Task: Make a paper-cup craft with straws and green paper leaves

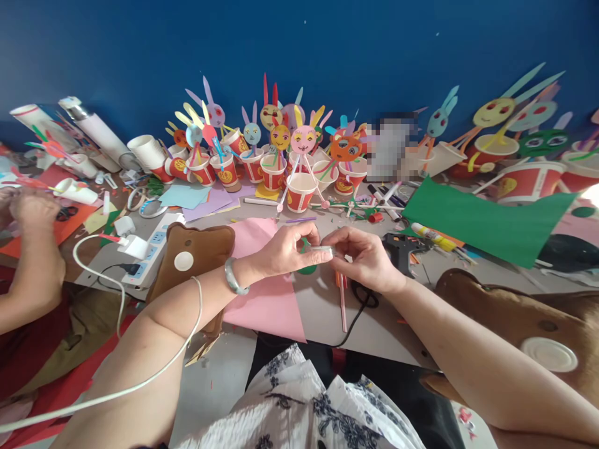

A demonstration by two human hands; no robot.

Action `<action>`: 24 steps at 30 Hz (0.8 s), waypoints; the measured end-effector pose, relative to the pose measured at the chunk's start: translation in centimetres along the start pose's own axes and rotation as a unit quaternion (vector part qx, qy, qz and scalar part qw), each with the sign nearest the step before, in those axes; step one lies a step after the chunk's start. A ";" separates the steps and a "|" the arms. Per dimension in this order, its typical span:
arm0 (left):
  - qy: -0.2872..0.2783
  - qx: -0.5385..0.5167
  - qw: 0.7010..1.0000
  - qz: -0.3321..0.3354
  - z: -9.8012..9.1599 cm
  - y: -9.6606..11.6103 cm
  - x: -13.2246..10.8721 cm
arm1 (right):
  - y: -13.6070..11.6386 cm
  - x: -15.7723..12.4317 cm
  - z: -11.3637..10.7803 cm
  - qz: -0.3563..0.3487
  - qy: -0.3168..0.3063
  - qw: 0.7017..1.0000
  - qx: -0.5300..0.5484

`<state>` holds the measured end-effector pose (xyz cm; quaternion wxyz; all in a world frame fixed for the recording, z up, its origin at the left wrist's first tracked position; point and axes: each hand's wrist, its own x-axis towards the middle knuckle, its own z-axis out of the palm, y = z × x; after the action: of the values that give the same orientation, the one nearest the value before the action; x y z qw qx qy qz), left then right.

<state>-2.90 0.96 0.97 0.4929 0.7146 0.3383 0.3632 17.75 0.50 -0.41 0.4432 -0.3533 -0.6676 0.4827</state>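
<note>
Over the middle of the table, my left hand (284, 251) pinches a small whitish flat piece (321, 249) between thumb and fingers; its kind is not clear. My right hand (362, 257) meets it from the other side, fingers curled in and thumb close to the same piece. What the right fingertips grip is hidden. Just below the left fingers shows a rounded green piece (307, 269), seemingly paper. Pink paper (266, 274) lies under the left wrist. Pale pink strips (344, 305) lie below the right hand.
Red-and-white paper cups (299, 192) with paper rabbit heads line the back wall. Green paper (491, 218) and a yellow glue stick (437, 237) lie right, near a black tool (401, 249). A power strip (156, 249) stands left, its white cable crossing my left arm. Another person's hand (35, 212) works far left.
</note>
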 end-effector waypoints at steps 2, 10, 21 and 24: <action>-0.005 -0.017 1.000 -0.005 0.0 0.2 0.1 | 0.0 -0.2 0.2 -0.018 0.017 0.999 -0.024; -0.012 -0.138 0.990 -0.037 -0.3 0.2 0.1 | -1.0 -0.2 0.6 -0.087 0.042 0.993 -0.067; -0.043 -0.240 0.970 -0.007 -0.3 -0.5 0.0 | -0.6 -0.1 0.6 -0.054 0.029 0.997 -0.037; -0.046 -0.239 0.970 -0.004 -0.3 -0.3 0.0 | -0.4 -0.2 0.5 -0.035 0.033 0.999 -0.015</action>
<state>-3.19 1.16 0.74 0.6655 0.5908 0.2217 0.3986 17.38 0.06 -0.12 0.4762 -0.3518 -0.6716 0.4454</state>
